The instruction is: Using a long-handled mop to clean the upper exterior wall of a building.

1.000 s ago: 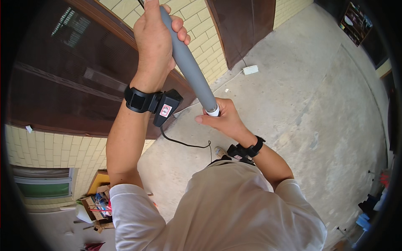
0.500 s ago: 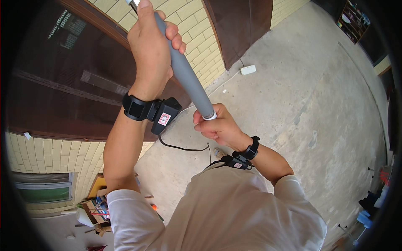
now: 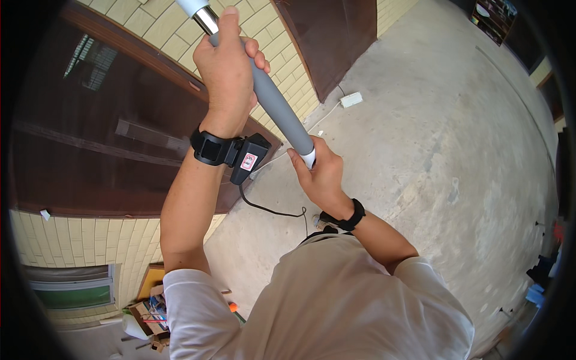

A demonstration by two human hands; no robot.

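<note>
Two hands hold the pole (image 3: 277, 103), which slants from 11 o'clock to the centre. Your left hand (image 3: 227, 75) wraps its grey part, thumb laid along the shaft, probably for aim; your right hand (image 3: 324, 174), just off centre toward 3 o'clock, grips the white lower end, perhaps to steady it. The far end leaves view at 11 o'clock, so what it carries can't be told. Your right palm hides the butt; your shirt (image 3: 195, 312) partly covers clutter (image 3: 150, 317) toward 7 o'clock.

Likely a house yard: concrete floor (image 3: 450, 144), pale brick-patterned wall (image 3: 72, 240), window (image 3: 71, 296).
</note>
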